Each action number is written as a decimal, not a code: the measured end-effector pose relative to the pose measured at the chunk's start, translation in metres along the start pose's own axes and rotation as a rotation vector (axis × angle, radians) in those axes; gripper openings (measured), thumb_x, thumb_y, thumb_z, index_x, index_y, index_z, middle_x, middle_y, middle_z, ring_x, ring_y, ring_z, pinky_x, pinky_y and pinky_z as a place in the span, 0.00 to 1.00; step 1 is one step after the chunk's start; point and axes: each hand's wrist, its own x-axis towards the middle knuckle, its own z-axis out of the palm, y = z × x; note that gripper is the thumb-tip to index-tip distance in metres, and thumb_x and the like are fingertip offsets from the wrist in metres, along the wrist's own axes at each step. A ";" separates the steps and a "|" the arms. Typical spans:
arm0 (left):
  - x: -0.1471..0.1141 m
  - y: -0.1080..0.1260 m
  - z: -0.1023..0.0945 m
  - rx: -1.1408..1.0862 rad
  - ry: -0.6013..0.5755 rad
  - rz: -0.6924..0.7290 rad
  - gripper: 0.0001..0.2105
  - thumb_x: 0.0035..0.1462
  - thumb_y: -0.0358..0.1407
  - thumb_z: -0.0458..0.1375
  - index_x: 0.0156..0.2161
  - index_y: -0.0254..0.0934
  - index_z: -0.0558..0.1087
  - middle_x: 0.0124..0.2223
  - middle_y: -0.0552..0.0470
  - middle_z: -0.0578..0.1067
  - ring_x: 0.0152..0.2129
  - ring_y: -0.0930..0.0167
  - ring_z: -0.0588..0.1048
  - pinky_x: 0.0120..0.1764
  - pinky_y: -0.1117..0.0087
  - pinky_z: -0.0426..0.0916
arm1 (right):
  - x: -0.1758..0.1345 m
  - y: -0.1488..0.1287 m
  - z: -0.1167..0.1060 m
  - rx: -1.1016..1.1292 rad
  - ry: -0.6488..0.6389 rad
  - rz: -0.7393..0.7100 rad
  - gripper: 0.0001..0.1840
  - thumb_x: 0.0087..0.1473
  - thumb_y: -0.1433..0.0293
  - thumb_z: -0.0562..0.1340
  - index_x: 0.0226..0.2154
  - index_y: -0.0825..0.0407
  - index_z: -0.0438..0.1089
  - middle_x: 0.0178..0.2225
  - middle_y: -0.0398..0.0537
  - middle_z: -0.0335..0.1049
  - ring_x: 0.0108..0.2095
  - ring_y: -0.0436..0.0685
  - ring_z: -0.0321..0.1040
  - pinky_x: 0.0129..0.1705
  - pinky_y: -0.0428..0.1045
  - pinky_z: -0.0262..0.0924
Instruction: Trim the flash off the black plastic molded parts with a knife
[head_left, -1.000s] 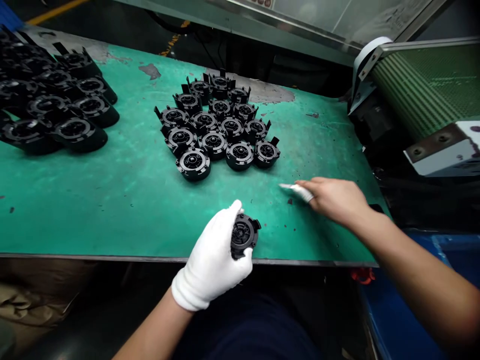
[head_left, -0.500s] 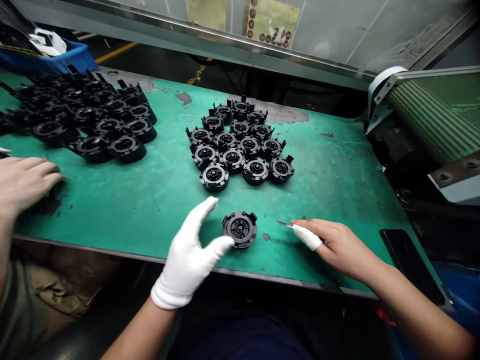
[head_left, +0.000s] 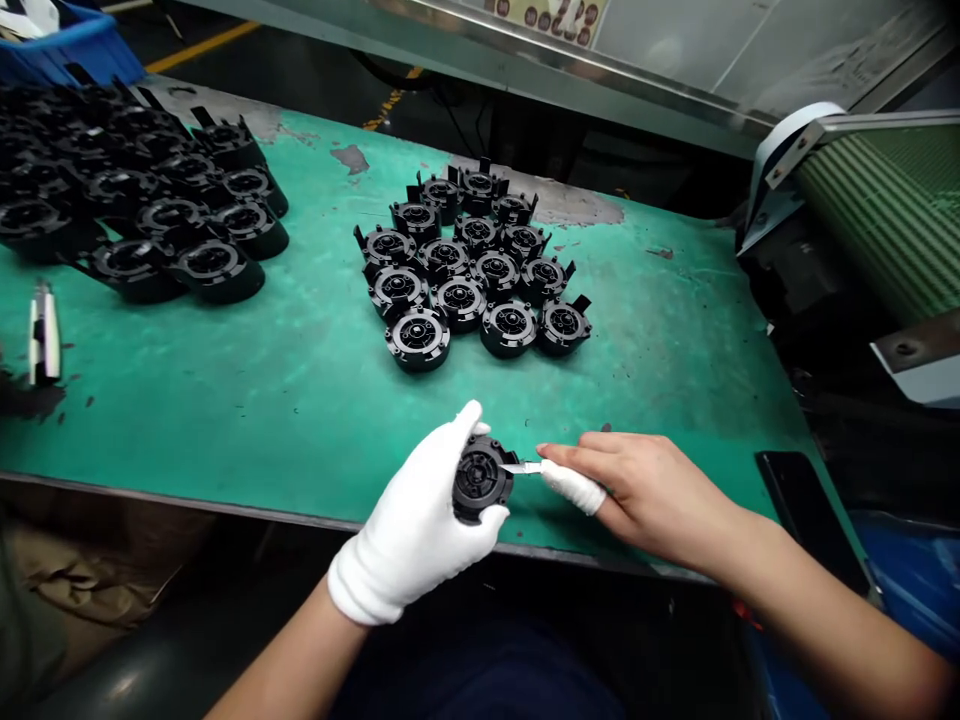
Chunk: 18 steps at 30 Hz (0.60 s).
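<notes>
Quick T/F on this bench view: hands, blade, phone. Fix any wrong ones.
1. The left hand is gloved in white. True.
2. The left hand is empty. False: it holds a black round part.
3. The right hand holds a small blade. True.
4. The small blade points away from the black round part. False: its tip points toward it, at its right-hand side.
5. A dark phone lies near the right end of the green table. True.
</notes>
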 end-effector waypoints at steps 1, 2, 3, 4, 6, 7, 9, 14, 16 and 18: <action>0.000 -0.001 0.000 -0.002 -0.007 0.000 0.42 0.52 0.33 0.63 0.69 0.36 0.48 0.61 0.41 0.69 0.58 0.60 0.70 0.62 0.55 0.66 | 0.003 -0.002 0.000 -0.039 -0.006 0.004 0.21 0.68 0.64 0.52 0.60 0.43 0.68 0.38 0.45 0.76 0.37 0.57 0.74 0.36 0.51 0.65; 0.001 -0.001 0.001 -0.003 -0.013 0.002 0.42 0.52 0.33 0.63 0.69 0.37 0.49 0.61 0.42 0.68 0.58 0.60 0.70 0.62 0.55 0.65 | 0.006 -0.002 -0.001 -0.076 -0.011 -0.003 0.21 0.68 0.65 0.52 0.59 0.43 0.68 0.37 0.44 0.76 0.36 0.57 0.74 0.34 0.51 0.64; 0.001 -0.002 0.002 -0.005 -0.019 0.007 0.41 0.53 0.33 0.63 0.69 0.37 0.49 0.61 0.42 0.68 0.59 0.60 0.69 0.63 0.55 0.65 | 0.009 0.001 -0.002 -0.115 -0.016 -0.022 0.21 0.67 0.66 0.53 0.59 0.42 0.68 0.36 0.44 0.76 0.36 0.57 0.74 0.33 0.50 0.63; 0.001 -0.002 0.002 -0.005 -0.026 0.013 0.41 0.53 0.34 0.62 0.69 0.38 0.49 0.62 0.42 0.67 0.59 0.60 0.68 0.63 0.55 0.64 | 0.011 0.007 -0.003 -0.167 -0.017 -0.030 0.21 0.66 0.67 0.54 0.59 0.42 0.68 0.36 0.44 0.76 0.36 0.57 0.74 0.32 0.50 0.62; 0.000 -0.002 0.003 0.000 -0.033 0.023 0.40 0.53 0.34 0.62 0.69 0.39 0.50 0.64 0.42 0.65 0.61 0.59 0.66 0.65 0.54 0.63 | 0.011 0.029 -0.007 -0.308 0.015 0.058 0.23 0.62 0.69 0.56 0.59 0.44 0.69 0.37 0.46 0.78 0.35 0.58 0.74 0.28 0.49 0.61; 0.000 -0.002 0.003 0.005 -0.036 0.025 0.40 0.53 0.34 0.62 0.69 0.39 0.50 0.65 0.42 0.64 0.62 0.59 0.65 0.65 0.53 0.62 | 0.009 0.045 -0.010 -0.391 0.047 0.148 0.25 0.60 0.70 0.57 0.59 0.44 0.70 0.39 0.48 0.79 0.34 0.59 0.75 0.26 0.49 0.60; 0.000 -0.002 0.000 0.008 -0.044 0.024 0.41 0.53 0.34 0.62 0.69 0.39 0.49 0.65 0.42 0.64 0.63 0.58 0.65 0.65 0.53 0.61 | 0.001 0.076 -0.015 -0.491 0.116 0.370 0.23 0.56 0.70 0.57 0.54 0.44 0.74 0.42 0.49 0.80 0.33 0.61 0.76 0.21 0.48 0.57; 0.004 -0.003 -0.025 -0.006 -0.250 0.029 0.45 0.55 0.31 0.61 0.72 0.44 0.41 0.69 0.46 0.60 0.65 0.61 0.62 0.67 0.55 0.59 | -0.022 0.093 -0.006 -0.226 0.243 0.264 0.24 0.59 0.72 0.54 0.55 0.45 0.72 0.52 0.46 0.77 0.47 0.63 0.76 0.42 0.54 0.72; 0.002 -0.004 -0.037 -0.003 -0.339 0.014 0.42 0.57 0.31 0.59 0.71 0.48 0.43 0.71 0.52 0.55 0.67 0.63 0.59 0.68 0.56 0.57 | -0.026 0.072 0.008 -0.085 0.206 0.185 0.23 0.60 0.72 0.54 0.55 0.46 0.71 0.53 0.47 0.76 0.48 0.61 0.75 0.45 0.54 0.72; -0.002 -0.004 -0.043 -0.016 -0.337 -0.014 0.41 0.58 0.35 0.61 0.71 0.50 0.45 0.72 0.53 0.53 0.68 0.63 0.57 0.68 0.57 0.56 | -0.028 0.047 0.024 0.026 0.190 0.149 0.22 0.62 0.72 0.53 0.56 0.47 0.70 0.53 0.48 0.76 0.49 0.60 0.75 0.47 0.53 0.71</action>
